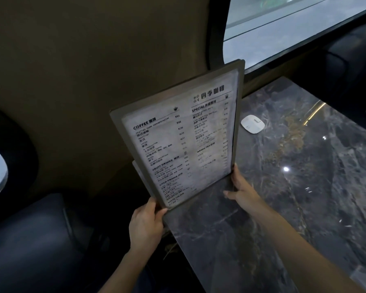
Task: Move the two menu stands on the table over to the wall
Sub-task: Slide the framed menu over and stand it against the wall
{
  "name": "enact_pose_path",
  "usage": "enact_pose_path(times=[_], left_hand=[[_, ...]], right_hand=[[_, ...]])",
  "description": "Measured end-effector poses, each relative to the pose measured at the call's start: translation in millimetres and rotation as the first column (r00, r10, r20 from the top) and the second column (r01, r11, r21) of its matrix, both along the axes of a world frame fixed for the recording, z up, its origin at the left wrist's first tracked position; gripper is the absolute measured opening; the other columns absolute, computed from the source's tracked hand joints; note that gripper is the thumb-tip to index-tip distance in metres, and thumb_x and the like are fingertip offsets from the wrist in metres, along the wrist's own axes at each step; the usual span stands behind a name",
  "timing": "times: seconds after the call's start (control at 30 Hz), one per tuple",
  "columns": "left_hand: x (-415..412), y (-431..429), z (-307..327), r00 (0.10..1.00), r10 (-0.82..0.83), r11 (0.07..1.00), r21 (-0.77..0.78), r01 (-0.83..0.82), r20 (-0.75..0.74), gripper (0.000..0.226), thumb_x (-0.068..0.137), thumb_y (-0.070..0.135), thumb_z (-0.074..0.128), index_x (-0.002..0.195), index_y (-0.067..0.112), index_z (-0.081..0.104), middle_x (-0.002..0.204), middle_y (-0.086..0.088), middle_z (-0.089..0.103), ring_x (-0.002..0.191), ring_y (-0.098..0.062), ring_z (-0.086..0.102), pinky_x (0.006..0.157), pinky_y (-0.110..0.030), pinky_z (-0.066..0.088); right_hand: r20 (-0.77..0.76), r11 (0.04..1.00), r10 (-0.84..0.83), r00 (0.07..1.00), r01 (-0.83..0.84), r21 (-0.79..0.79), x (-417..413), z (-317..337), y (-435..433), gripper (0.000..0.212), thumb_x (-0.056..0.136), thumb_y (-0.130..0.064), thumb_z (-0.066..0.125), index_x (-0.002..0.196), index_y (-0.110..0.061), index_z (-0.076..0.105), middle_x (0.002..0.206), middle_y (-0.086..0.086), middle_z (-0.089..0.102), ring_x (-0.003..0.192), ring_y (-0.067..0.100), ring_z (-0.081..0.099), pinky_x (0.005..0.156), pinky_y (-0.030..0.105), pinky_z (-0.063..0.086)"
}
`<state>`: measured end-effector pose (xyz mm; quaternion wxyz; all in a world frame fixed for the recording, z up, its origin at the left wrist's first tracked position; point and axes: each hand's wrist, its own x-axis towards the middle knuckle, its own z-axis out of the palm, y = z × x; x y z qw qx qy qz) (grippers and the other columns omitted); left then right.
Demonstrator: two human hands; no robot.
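A tall grey-framed menu stand with a printed drinks list stands upright at the left edge of the dark marble table, close to the brown wall. My left hand grips its lower left corner. My right hand holds its lower right edge, thumb on the front. Behind its lower left side the edge of a second grey menu stand shows, mostly hidden by the first.
A small white rounded device lies on the table beyond the menu. A window runs along the far side. Dark padded seats are at lower left and far right.
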<state>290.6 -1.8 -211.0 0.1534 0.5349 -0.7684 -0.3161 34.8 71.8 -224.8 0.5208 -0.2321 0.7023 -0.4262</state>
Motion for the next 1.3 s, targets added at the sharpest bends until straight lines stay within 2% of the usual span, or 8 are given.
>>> enact_pose_path(times=[0.1,0.27,0.43,0.7,0.83,0.97,1.07,1.3], left_hand=[[-1.2,-8.7,-0.6,1.0,0.025,1.0,0.002,-0.025,0.005,0.021,0.085,0.022,0.058,0.105,0.017,0.053,0.096,-0.005,0.069,0.092,-0.03,0.063,0.074,-0.049,0.054],[0.4,-27.5,-2.9,0.998,0.059,0.998,-0.029,-0.059,0.0,0.015,0.084,0.017,0.06,0.098,0.016,0.055,0.092,-0.005,0.071,0.084,-0.027,0.064,0.064,-0.041,0.054],[4.6,-59.4,-4.9,0.99,0.134,0.991,-0.026,-0.133,0.039,0.011,0.086,0.018,0.057,0.095,0.016,0.053,0.089,-0.008,0.07,0.082,-0.029,0.064,0.06,-0.037,0.05],[6.2,-87.0,-8.7,0.985,0.163,0.987,-0.018,-0.162,0.063,0.012,0.086,0.022,0.057,0.097,0.019,0.053,0.091,-0.007,0.07,0.084,-0.027,0.062,0.064,-0.04,0.052],[2.5,-84.7,-12.0,0.986,0.164,0.986,-0.031,-0.163,0.042,0.01,0.086,0.021,0.058,0.094,0.019,0.053,0.087,-0.005,0.07,0.072,-0.015,0.057,0.056,-0.03,0.044],[0.4,-81.6,-12.6,0.983,0.179,0.984,-0.025,-0.179,0.033,0.009,0.086,0.019,0.058,0.092,0.02,0.051,0.088,-0.002,0.07,0.07,-0.009,0.052,0.055,-0.028,0.042],[0.1,-81.7,-13.2,0.983,0.184,0.983,-0.007,-0.184,0.021,0.008,0.087,0.019,0.057,0.092,0.02,0.051,0.088,-0.002,0.069,0.069,-0.008,0.05,0.053,-0.026,0.04],[-4.6,-77.2,-7.0,0.955,0.295,0.952,0.089,-0.293,-0.013,0.011,0.086,0.025,0.058,0.095,0.021,0.056,0.091,0.0,0.067,0.079,-0.015,0.059,0.068,-0.036,0.052]], right_hand=[[-0.005,1.0,0.029,1.0,-0.029,0.004,-1.1,-0.3,-12.7,0.089,0.086,0.005,0.053,0.143,-0.032,-0.005,0.153,-0.012,0.01,0.129,0.002,0.018,0.11,0.029,0.021],[0.017,0.999,0.05,0.999,-0.049,-0.023,-1.5,-1.1,-34.0,0.087,0.086,0.007,0.05,0.144,-0.03,-0.003,0.153,-0.01,0.011,0.129,0.001,0.018,0.103,0.026,0.028],[0.033,0.997,0.042,0.999,-0.04,-0.059,6.0,-1.3,-67.8,0.089,0.083,0.012,0.051,0.145,-0.027,0.0,0.155,-0.005,0.013,0.136,0.008,0.018,0.112,0.036,0.025],[0.002,0.997,0.071,0.998,-0.07,-0.03,5.6,-4.5,-97.6,0.093,0.082,-0.001,0.061,0.142,-0.04,0.002,0.147,-0.016,0.025,0.123,0.0,0.028,0.106,0.033,0.029],[-0.049,0.998,0.061,0.997,-0.063,-0.032,4.1,-2.3,-107.3,0.092,0.081,-0.001,0.062,0.143,-0.036,0.002,0.152,-0.011,0.022,0.131,0.005,0.025,0.111,0.036,0.025],[-0.095,0.998,0.036,0.995,-0.039,-0.039,2.7,-1.8,-103.4,0.085,0.081,-0.007,0.064,0.141,-0.039,0.012,0.148,-0.009,0.029,0.121,0.001,0.03,0.104,0.032,0.031],[-0.105,0.999,0.05,0.993,-0.052,-0.01,4.0,-1.5,-102.8,0.088,0.081,-0.011,0.064,0.141,-0.039,0.007,0.151,-0.008,0.026,0.13,0.007,0.028,0.107,0.037,0.029],[-0.24,0.996,0.085,0.967,-0.084,0.018,9.9,8.5,-99.2,0.078,0.084,-0.018,0.062,0.142,-0.037,0.012,0.148,-0.004,0.035,0.132,0.018,0.036,0.108,0.047,0.035]])
